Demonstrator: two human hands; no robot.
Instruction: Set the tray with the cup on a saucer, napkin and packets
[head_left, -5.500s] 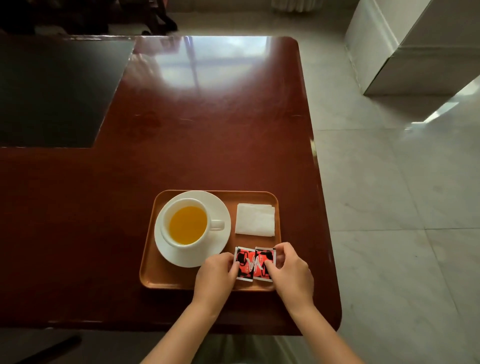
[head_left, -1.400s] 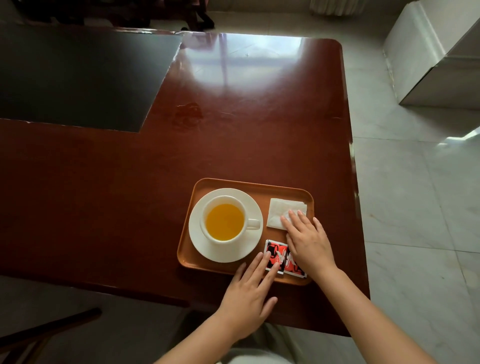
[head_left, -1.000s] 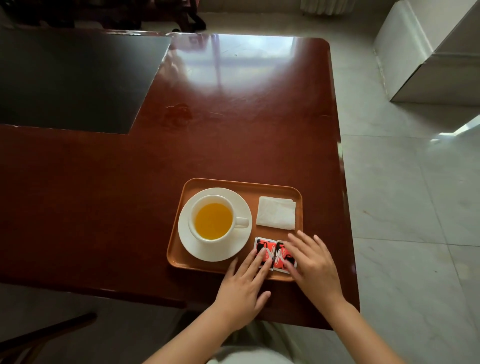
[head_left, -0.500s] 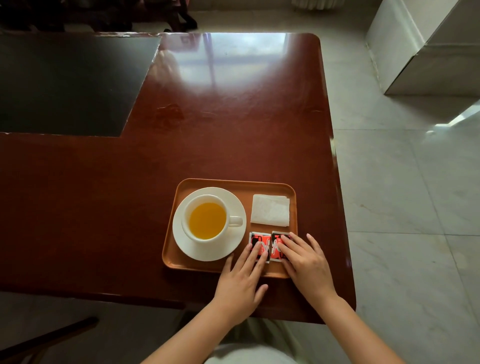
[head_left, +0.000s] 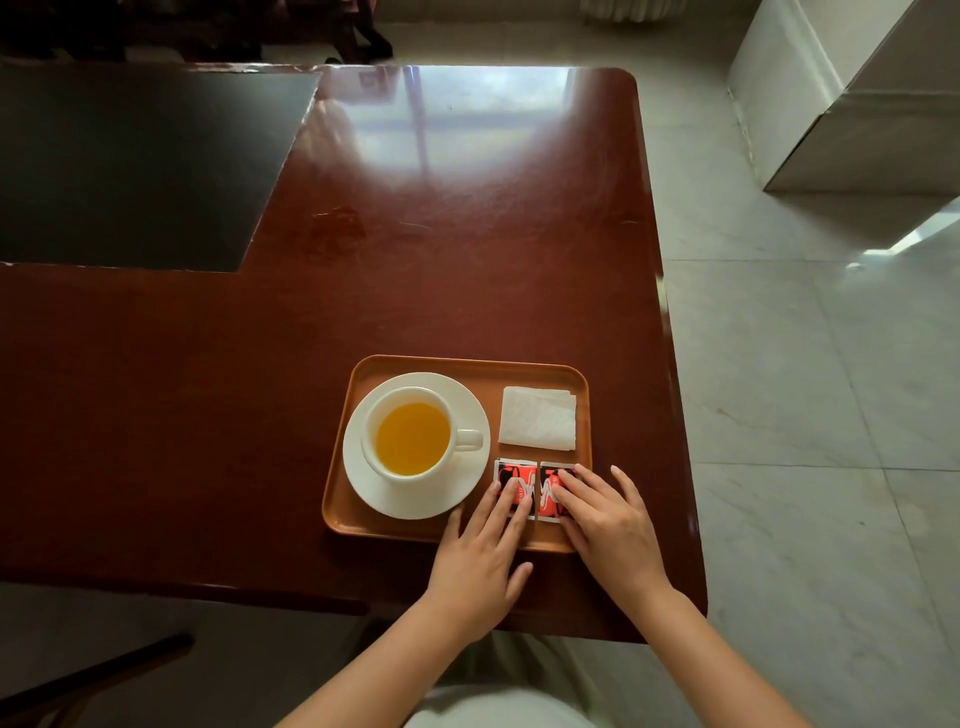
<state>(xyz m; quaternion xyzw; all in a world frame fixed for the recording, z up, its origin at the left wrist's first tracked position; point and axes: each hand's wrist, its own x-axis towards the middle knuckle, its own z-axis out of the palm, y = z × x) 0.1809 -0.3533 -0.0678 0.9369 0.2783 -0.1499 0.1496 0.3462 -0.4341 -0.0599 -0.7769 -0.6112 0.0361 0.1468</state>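
An orange-brown rectangular plastic tray (head_left: 337, 512) is seen at the near right part of the glossy dark red wooden counter (head_left: 415, 260). On the left half of the tray a round white ceramic saucer (head_left: 470, 483) is placed, and a white ceramic cup (head_left: 374, 415) filled with yellow-orange liquid is seated upright on it, its handle turned to the right. A folded white paper napkin (head_left: 537, 425) is laid flat in the far right corner of the tray. Just in front of the napkin, two red, black and white square packets (head_left: 519, 474) are laid side by side, their inner edges touching.

The left hand (head_left: 478, 566) is extended flat, palm down, with its fingers (head_left: 511, 499) spread and resting on the left packet; nothing is gripped. The right hand (head_left: 608, 525) is likewise flat and open, its fingers (head_left: 569, 483) pressed on the right packet and its outer fingers reaching over the right rim of the tray. Both wrists are held above the near edge of the counter. A dark grey inset panel (head_left: 130, 171) is set in the far left of the counter. A pale tiled floor (head_left: 805, 415) is visible to the right.
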